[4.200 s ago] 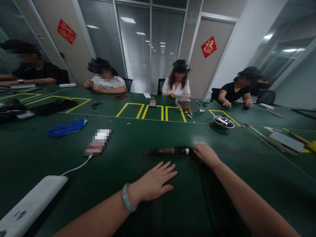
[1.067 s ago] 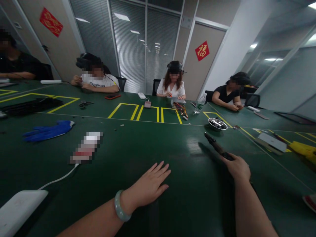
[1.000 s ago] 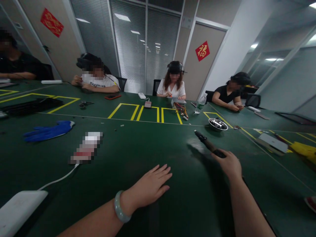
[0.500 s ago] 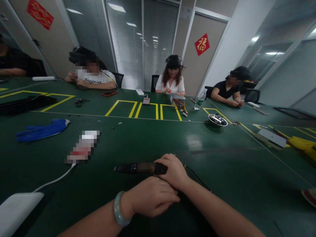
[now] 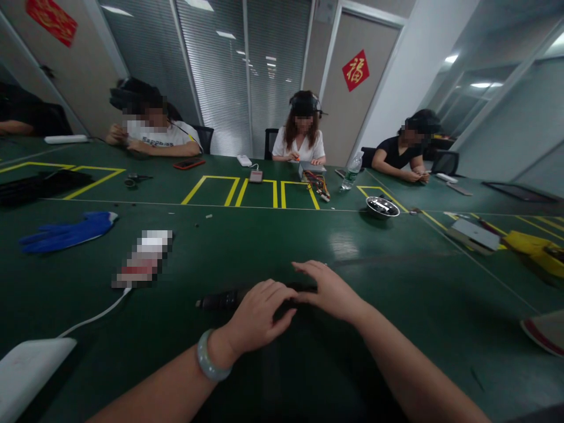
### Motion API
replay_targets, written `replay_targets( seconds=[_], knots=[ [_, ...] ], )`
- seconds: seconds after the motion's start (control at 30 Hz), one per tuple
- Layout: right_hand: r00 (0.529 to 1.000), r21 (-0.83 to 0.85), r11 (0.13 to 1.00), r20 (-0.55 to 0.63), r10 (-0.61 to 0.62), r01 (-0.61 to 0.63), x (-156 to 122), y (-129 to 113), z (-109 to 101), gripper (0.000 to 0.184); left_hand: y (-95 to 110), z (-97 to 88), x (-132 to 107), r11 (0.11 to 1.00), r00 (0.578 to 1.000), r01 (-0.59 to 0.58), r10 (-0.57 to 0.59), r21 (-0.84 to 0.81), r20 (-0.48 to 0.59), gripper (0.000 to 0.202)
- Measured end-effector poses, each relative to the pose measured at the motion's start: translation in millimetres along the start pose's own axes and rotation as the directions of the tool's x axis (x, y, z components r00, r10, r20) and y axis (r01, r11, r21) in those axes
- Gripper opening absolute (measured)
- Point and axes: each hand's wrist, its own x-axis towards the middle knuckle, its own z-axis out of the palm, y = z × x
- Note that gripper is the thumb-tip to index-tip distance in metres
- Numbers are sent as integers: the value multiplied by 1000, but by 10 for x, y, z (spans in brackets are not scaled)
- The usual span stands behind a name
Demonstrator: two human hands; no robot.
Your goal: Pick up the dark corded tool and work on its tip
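Toward six o'clock in the view, the black tool (image 5: 220,301) seems to lie on the green table (image 5: 264,241), tip toward nine, the left hand (image 5: 259,312) loosely open across its body and the right hand (image 5: 332,294) spread by its rear, perhaps to steady it.

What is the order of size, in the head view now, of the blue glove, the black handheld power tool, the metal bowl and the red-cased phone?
1. Blue glove and black handheld power tool: unsure, because the left hand hides part of the tool.
2. Metal bowl.
3. Red-cased phone.
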Motion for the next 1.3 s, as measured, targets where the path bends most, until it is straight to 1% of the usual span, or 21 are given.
replay_targets(
  seconds=[0.07, 0.1, 0.17, 0.23, 0.33, 0.43, 0.47, 0.53, 0.6, 0.67, 0.7, 0.77, 0.87, 1.0, 1.1, 1.2, 1.27, 1.3],
  knots=[
    [992, -47, 991, 6, 126, -126, -186, 93, -216, 38, -15, 19, 19, 999, 1000, 21, -21, 37, 0, 24],
    [983, -83, 980, 13, 183, -181, -290, 150, -303, 29, -24, 32, 27, 998, 999, 30, -30, 58, 12, 26],
    [963, -156, 955, 53, 265, -254, -503, 266, -425, 23, -45, 64, 43, 994, 998, 40, -44, 97, 38, 31],
    [946, -202, 943, 132, 295, -266, -691, 359, -478, 24, -65, 98, 55, 991, 997, 44, -52, 129, 57, 35],
    [939, -205, 958, 237, 248, -201, -855, 418, -460, 25, -91, 149, 70, 986, 996, 40, -53, 159, 75, 39],
    [944, -140, 978, 274, 187, -153, -858, 409, -355, 15, -101, 182, 87, 985, 996, 20, -36, 172, 86, 41],
    [945, -96, 982, 272, 182, -162, -834, 405, -299, 12, -96, 186, 94, 985, 996, 17, -32, 171, 88, 41],
    [944, 47, 974, 259, 203, -223, -770, 408, -155, 12, -71, 186, 115, 985, 995, 22, -37, 169, 87, 41],
    [938, 248, 917, 233, 256, -312, -697, 422, 26, 17, -27, 176, 148, 984, 995, 41, -57, 176, 86, 40],
    [931, 429, 827, 169, 323, -364, -620, 434, 213, 21, 26, 164, 200, 979, 992, 61, -80, 194, 93, 35],
    [929, 496, 789, 120, 351, -363, -581, 434, 296, 22, 51, 161, 232, 976, 991, 70, -93, 206, 101, 31],
    [923, 583, 746, 17, 385, -323, -500, 425, 413, 23, 90, 168, 303, 969, 987, 86, -115, 233, 114, 22],
    [911, 618, 737, -77, 404, -275, -388, 405, 446, 21, 108, 226, 410, 957, 983, 98, -135, 272, 122, 17],
    [901, 591, 778, -188, 392, -215, -320, 416, 329, 17, 99, 376, 524, 939, 981, 108, -153, 325, 116, 18],
    [884, 507, 837, -272, 381, -205, -348, 453, 245, 19, 110, 478, 582, 921, 980, 132, -177, 367, 91, 19],
    [862, 352, 896, -326, 388, -270, -404, 512, 190, 20, 125, 514, 606, 913, 978, 141, -187, 383, 87, 16],
    [862, 213, 930, -357, 359, -299, -433, 554, 165, 16, 127, 501, 608, 918, 979, 130, -179, 375, 97, 14],
    [870, 140, 945, -368, 328, -297, -442, 572, 157, 15, 125, 490, 607, 921, 980, 122, -171, 370, 101, 13]
  ],
)
